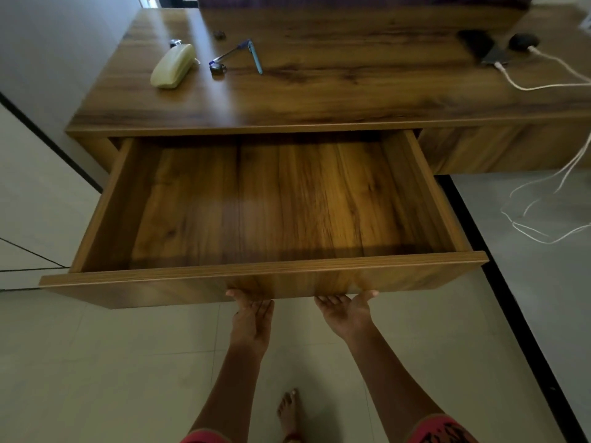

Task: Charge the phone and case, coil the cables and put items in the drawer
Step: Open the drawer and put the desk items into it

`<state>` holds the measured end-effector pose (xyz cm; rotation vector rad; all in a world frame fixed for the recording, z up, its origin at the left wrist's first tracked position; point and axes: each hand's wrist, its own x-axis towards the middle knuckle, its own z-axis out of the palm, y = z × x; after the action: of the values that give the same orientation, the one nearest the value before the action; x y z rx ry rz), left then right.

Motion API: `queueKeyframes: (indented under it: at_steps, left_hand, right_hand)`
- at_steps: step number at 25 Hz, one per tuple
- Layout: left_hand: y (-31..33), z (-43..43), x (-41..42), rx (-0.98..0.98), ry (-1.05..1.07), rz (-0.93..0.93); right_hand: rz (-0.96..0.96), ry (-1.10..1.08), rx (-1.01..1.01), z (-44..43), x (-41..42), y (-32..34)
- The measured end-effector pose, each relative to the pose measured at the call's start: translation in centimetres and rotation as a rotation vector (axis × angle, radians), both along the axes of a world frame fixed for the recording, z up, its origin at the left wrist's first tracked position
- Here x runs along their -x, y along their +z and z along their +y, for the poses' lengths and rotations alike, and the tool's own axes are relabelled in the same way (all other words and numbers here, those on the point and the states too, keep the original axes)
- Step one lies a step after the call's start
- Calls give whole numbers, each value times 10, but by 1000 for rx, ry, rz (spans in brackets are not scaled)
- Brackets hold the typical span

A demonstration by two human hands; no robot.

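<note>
Evidently the left hand and right hand sit palm-up against the bottom edge of the drawer front, near its middle. Their fingertips are hidden beneath it, so whether either grip is hooked on or lying flat cannot be told. On the table, beyond the open drawer's back left corner, lie a pale case, long axis slanting away, and pens, nearer the left hand; the plugged-in phone and dark round case lie beyond its back right corner.

Dim light, drawer seemingly motion-blurred, edges bowed
</note>
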<state>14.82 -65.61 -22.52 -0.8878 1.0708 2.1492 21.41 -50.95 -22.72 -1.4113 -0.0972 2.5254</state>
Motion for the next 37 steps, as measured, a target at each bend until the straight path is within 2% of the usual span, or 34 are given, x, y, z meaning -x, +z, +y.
queueKeyframes:
  at_steps: [7,13,18,20,23,29,32,37]
  left_hand:
    - [8,-28,-54,-22,-1,35]
    - [16,-29,-58,4,-17,37]
    - [32,-29,-71,85,-83,-9]
    - [56,-23,-81,-1,-148,8]
    - [117,-20,-89,-121,-199,97]
    - [219,-23,-56,-107,-282,352]
    - [248,-13,-12,-1,-277,490]
    - [265,4,85,238,-222,674]
  right_hand:
    - [38,43,-8,-29,-56,2]
    - [8,72,-9,-28,-60,2]
    - [-70,38,24,-34,-63,36]
    - [-43,99,1,-44,-65,64]
    - [74,204,-77,-60,-68,119]
    - [233,302,-346,-55,-39,217]
    - [287,311,-534,-44,-1,254]
    - [242,391,-720,-9,102,276]
